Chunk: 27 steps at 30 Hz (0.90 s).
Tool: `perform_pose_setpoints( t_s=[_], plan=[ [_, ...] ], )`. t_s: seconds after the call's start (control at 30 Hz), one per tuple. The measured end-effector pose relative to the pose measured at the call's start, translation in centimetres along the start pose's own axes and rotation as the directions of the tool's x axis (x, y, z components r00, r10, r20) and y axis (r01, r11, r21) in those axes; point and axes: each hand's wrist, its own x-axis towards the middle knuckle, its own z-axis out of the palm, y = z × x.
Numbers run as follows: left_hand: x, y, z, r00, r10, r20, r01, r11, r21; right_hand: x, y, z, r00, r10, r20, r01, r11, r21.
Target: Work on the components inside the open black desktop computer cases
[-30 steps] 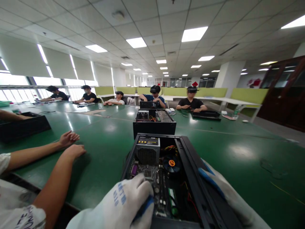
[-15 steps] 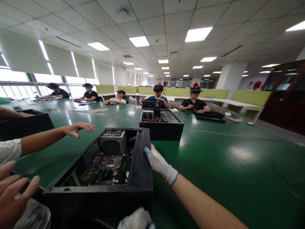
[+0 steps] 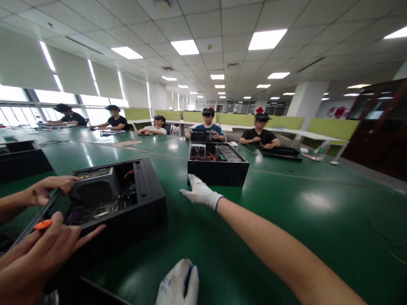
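My right hand, in a white glove with blue trim, reaches over the table with fingers outstretched and thumb apart. Its fingertips are at the near left corner of a black computer case; whether they touch it I cannot tell. My left hand, gloved too, is low at the bottom edge, fingers forward, a gap beside the thumb, nothing visible in it. A nearer open computer case with a power supply and motherboard is tilted at the left, apart from my hands. A co-worker's bare hands are on it.
The green table stretches ahead and right. Another dark case stands far left. An orange-handled tool shows at the co-worker's fingers. Several people sit across the table. A bottle and a flat black panel lie toward the right.
The nearer case has moved left and away from my hands, into the co-worker's hands. My right hand has let go of its side and moved forward to the farther case.
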Motion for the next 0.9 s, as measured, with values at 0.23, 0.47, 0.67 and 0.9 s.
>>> perform_pose_setpoints(
  t_s=[0.23,0.47,0.67,0.9],
  plan=[
    [10.8,2.4,5.5,0.904,-0.161,-0.397,0.0,0.927,-0.375,3.6,8.0,-7.5,0.966,0.16,-0.202,-0.235,0.866,-0.441],
    [15.9,1.5,6.1,0.799,-0.465,-0.382,0.005,0.64,-0.768,6.4,11.9,-10.4,0.946,0.212,-0.245,-0.322,0.692,-0.646],
    [16.0,4.9,7.4,0.861,-0.396,-0.319,0.033,0.671,-0.741,5.4,11.3,-10.2,0.955,0.185,-0.231,-0.296,0.639,-0.71],
    [15.8,6.7,8.9,0.932,-0.018,-0.361,-0.34,0.292,-0.894,-1.0,9.0,-10.1,0.977,0.109,-0.181,-0.208,0.654,-0.727]
  ],
)
